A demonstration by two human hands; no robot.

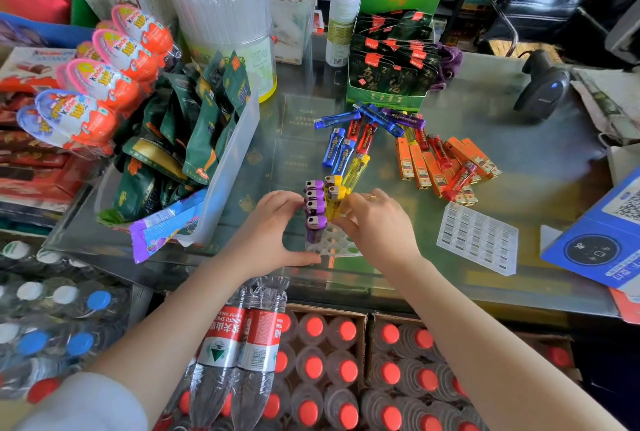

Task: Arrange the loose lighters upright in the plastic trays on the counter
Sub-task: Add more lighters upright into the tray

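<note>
Yellow lighter (335,206) pinched in right hand (375,222), left hand (273,222) steadying tray (334,243)

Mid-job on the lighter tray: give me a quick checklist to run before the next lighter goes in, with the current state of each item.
1. Tray has free slots near its front edge: ok.
2. Purple lighters stand upright in a row: ok.
3. Yellow lighter fully seated in its slot: cannot tell, fingers hide its base.
4. Left hand steadies the tray: ok.
5. Right hand free for the next pick: not ok, it holds the yellow lighter.
6. Loose lighters lie on the counter: ok.
</note>
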